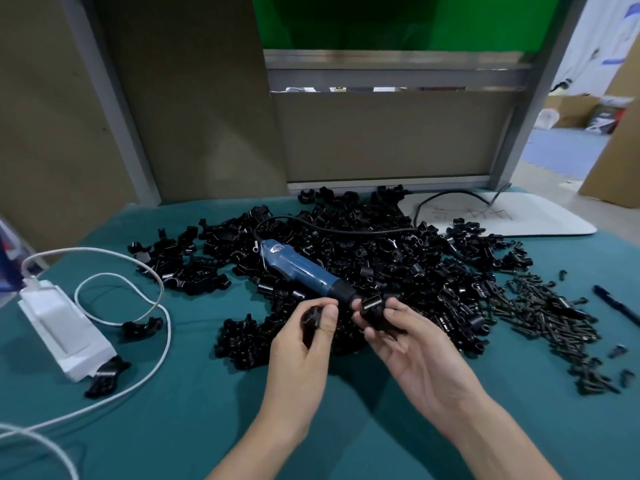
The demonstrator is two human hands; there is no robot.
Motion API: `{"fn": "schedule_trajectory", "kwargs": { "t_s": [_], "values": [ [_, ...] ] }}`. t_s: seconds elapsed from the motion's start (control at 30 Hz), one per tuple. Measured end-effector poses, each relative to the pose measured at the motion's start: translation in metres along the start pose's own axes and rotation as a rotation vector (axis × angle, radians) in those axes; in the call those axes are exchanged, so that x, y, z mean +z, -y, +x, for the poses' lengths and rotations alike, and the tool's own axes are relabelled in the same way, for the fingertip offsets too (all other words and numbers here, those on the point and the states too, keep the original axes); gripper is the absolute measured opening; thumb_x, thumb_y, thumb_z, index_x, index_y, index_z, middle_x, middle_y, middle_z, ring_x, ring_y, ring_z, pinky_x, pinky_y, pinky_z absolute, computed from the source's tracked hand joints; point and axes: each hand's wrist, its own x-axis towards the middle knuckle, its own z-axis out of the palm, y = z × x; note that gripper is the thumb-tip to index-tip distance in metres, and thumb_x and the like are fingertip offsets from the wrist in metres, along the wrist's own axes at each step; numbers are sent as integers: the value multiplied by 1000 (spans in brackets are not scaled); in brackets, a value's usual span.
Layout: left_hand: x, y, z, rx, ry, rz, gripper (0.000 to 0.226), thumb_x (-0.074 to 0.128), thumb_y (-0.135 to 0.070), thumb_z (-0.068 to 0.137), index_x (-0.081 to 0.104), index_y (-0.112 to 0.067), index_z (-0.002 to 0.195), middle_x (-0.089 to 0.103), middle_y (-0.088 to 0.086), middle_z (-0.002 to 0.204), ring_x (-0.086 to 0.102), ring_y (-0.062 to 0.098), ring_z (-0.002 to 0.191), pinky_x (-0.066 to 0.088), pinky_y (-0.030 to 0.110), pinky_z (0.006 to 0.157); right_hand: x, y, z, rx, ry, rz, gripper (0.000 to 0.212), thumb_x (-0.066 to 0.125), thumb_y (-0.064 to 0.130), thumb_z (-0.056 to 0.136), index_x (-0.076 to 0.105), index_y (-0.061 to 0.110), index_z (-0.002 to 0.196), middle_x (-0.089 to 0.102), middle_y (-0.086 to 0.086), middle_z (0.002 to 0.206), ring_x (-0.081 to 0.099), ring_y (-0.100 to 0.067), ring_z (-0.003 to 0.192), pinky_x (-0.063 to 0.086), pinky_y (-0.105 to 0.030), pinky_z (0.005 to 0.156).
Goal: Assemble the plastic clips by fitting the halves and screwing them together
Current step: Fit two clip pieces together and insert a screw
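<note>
Black clip half (373, 311) pinched btwn thumb + fingertips of right hand (412, 344). Second half (309, 318) gripped in curled fingers of left hand (301, 351). Halves near, not touching, held just above teal cloth (207, 410). Behind: pile of clip parts (381, 244) w/ blue screwdriver (298, 268) lying on it. Screws (540, 313) heaped to the right.

One blue screwdriver (298, 268) is counted at centre, one white power box (65, 327) at nine o'clock, one black pen (616, 308) at three o'clock. Two pieces are held — one clip half (310, 318) by the left hand (298, 358), one clip half (372, 308) by the right hand (415, 351). The heaped clip parts (381, 244) and screws (540, 313) cannot be counted.
</note>
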Motion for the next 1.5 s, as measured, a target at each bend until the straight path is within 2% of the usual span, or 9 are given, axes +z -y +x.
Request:
{"fn": "schedule_trajectory", "kwargs": {
  "t_s": [0.1,0.2,0.4,0.57,0.63,0.8,1.03,1.27,1.5],
  "values": [
    [-2,-1,2,-86,18,-90,18,55,-53,93,68,-41,98,56,-8,59,55,10,57,49,24,60,-4,-5,-4,14,-29,-39,26,67,9,81,65,5,106,74,-24,116,76,-28,94,62,-27,69],
    [-1,-2,4,-209,47,-286,17,61,-42,89,72,-34,99,60,-3,67,58,16,60,52,33,62,-11,-11,-9,6,-30,-67,29,67,3,78,64,6,107,74,-22,108,76,-28,87,61,-28,66],
    [-1,6,10,-412,52,-529,33,70,-23,82,70,-8,111,69,6,82,56,10,56,53,23,55,-13,-18,-10,54,-26,-123,42,69,-2,75,78,8,114,74,-18,108,73,-21,84,61,-27,69],
    [-3,5,13,-476,79,-662,38,66,-26,83,69,-5,115,73,9,93,65,14,69,57,26,65,-15,-21,-10,58,-22,-141,37,67,-2,73,81,7,106,74,-18,94,74,-22,83,62,-25,72],
    [-3,3,13,-471,101,-714,37,54,-27,95,67,-3,120,72,14,97,68,18,75,60,29,70,-15,-19,-9,49,-29,-152,36,67,1,75,80,6,109,75,-19,103,75,-22,89,62,-26,75],
    [2,3,7,-295,172,-426,31,48,-6,104,64,-15,129,76,8,111,71,18,109,56,25,94,-14,-17,-4,-7,-58,-201,41,65,11,83,70,5,123,74,-21,118,74,-27,106,61,-31,87],
    [8,8,-4,59,307,3,54,63,-17,99,50,-56,134,56,-26,140,46,-3,136,38,29,110,-15,-12,-4,-54,-88,-169,39,65,15,84,72,5,121,74,-19,120,73,-30,111,63,-34,83],
    [8,5,-5,33,315,27,51,64,-13,99,57,-51,131,58,-25,139,47,-2,135,36,33,114,-18,-12,-6,-84,-56,-238,33,65,21,88,77,13,117,73,-13,127,69,-31,120,52,-46,102],
    [7,3,-6,63,348,51,52,66,-14,97,52,-44,137,56,-29,140,45,-8,135,39,11,104,-18,-10,-8,-138,-28,-286,30,68,25,87,78,22,116,72,-11,128,67,-26,123,60,-34,91]
  ]
}}
